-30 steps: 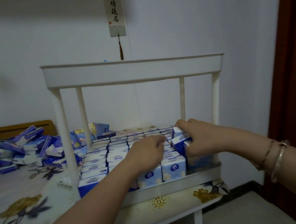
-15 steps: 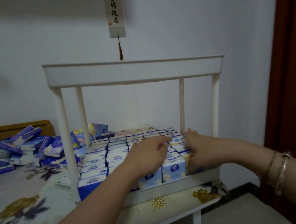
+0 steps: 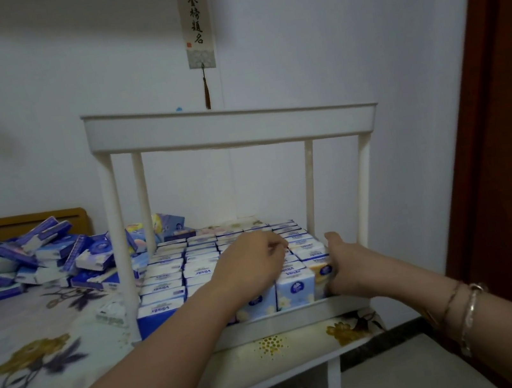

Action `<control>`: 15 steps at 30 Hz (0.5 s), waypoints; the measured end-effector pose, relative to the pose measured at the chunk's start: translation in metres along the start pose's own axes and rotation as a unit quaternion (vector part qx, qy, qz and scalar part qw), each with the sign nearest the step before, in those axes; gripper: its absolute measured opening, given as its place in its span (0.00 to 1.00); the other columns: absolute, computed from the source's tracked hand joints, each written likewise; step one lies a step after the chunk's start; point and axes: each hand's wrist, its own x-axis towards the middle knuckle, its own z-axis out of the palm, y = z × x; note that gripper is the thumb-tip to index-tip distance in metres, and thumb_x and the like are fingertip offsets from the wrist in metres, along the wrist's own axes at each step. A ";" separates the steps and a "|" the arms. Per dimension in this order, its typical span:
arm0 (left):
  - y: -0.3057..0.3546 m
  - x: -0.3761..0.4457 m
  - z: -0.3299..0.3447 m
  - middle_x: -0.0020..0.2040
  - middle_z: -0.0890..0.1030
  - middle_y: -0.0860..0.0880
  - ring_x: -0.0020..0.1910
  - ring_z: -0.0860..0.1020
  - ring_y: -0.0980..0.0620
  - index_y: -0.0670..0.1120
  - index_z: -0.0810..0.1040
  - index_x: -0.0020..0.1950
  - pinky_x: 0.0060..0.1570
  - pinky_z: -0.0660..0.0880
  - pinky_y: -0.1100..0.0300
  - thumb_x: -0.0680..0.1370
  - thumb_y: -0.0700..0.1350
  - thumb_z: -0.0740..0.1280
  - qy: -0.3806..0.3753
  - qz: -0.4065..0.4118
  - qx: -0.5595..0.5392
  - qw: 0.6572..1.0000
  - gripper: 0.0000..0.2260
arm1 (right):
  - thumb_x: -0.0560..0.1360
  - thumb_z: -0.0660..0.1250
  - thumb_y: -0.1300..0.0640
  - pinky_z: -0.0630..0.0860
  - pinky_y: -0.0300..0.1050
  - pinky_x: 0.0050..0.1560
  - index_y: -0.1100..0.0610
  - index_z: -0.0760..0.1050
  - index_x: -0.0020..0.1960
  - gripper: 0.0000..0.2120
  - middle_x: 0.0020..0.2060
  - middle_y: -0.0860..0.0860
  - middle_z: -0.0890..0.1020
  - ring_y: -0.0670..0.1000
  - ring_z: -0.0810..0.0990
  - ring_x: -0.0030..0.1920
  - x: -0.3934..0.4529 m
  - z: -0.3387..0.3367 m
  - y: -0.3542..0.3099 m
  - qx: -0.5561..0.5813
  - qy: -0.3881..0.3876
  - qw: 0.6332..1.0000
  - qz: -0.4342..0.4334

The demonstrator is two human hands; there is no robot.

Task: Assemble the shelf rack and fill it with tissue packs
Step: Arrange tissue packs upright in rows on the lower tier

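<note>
White wall behind | our left hand [image 3: 253, 269] is pressing tissue packs [image 3: 188, 265] with curled fingers, holding nothing | right hand [image 3: 344, 272] is squeezing orange pack [image 3: 322, 272]; it may be squashing.

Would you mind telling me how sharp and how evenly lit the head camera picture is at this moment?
Head view: dim, flat indoor light; the left hand is smeared by motion blur at its fingers; the loose tissue packs at left are soft; wide-angle bending bows the rack top rail; no glare.
</note>
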 end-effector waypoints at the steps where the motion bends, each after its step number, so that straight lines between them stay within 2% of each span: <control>1: 0.001 -0.002 -0.002 0.38 0.79 0.57 0.43 0.80 0.52 0.53 0.82 0.55 0.51 0.77 0.55 0.79 0.46 0.59 0.014 0.000 -0.001 1.000 0.13 | 0.74 0.69 0.60 0.72 0.39 0.47 0.58 0.50 0.73 0.36 0.61 0.57 0.76 0.50 0.75 0.50 -0.005 -0.004 -0.004 -0.015 0.007 1.000 -0.007; 3: 0.000 -0.009 -0.011 0.49 0.81 0.56 0.53 0.79 0.54 0.53 0.81 0.54 0.56 0.76 0.53 0.79 0.47 0.59 0.033 -0.004 -0.005 0.999 0.11 | 0.74 0.68 0.60 0.72 0.41 0.49 0.57 0.51 0.74 0.36 0.62 0.56 0.75 0.52 0.74 0.51 -0.017 -0.013 -0.013 -0.045 0.026 0.998 -0.031; 5: -0.005 -0.018 -0.024 0.55 0.81 0.55 0.56 0.78 0.56 0.52 0.82 0.54 0.58 0.75 0.54 0.79 0.46 0.60 0.051 0.000 -0.018 0.999 0.11 | 0.74 0.69 0.57 0.72 0.41 0.52 0.56 0.57 0.70 0.30 0.61 0.54 0.74 0.53 0.74 0.59 -0.029 -0.019 -0.025 -0.060 0.063 0.993 -0.074; 7: -0.009 -0.030 -0.039 0.53 0.82 0.53 0.54 0.79 0.56 0.51 0.82 0.52 0.56 0.75 0.58 0.79 0.43 0.60 0.073 0.004 -0.036 0.997 0.11 | 0.74 0.65 0.60 0.72 0.45 0.56 0.54 0.64 0.66 0.22 0.60 0.52 0.73 0.53 0.73 0.62 -0.038 -0.020 -0.038 -0.068 0.114 0.983 -0.128; 10: -0.017 -0.057 -0.061 0.50 0.83 0.52 0.48 0.81 0.54 0.47 0.83 0.49 0.47 0.75 0.67 0.77 0.36 0.60 0.109 -0.023 -0.078 0.991 0.13 | 0.73 0.58 0.66 0.72 0.46 0.55 0.53 0.73 0.60 0.19 0.57 0.50 0.74 0.50 0.71 0.59 -0.051 -0.013 -0.067 -0.062 0.176 0.961 -0.205; 13: -0.031 -0.092 -0.083 0.48 0.83 0.46 0.43 0.83 0.48 0.41 0.82 0.43 0.46 0.80 0.59 0.75 0.30 0.57 0.143 -0.062 -0.166 0.974 0.15 | 0.74 0.57 0.64 0.73 0.45 0.53 0.52 0.76 0.53 0.14 0.50 0.48 0.78 0.49 0.74 0.53 -0.064 0.001 -0.105 -0.038 0.193 0.942 -0.272; 15: -0.041 -0.114 -0.095 0.43 0.84 0.43 0.40 0.84 0.46 0.39 0.82 0.40 0.42 0.80 0.60 0.74 0.28 0.56 0.150 -0.079 -0.199 0.965 0.15 | 0.74 0.57 0.63 0.73 0.45 0.51 0.51 0.77 0.49 0.13 0.48 0.47 0.79 0.48 0.75 0.51 -0.066 0.015 -0.127 -0.026 0.190 0.935 -0.299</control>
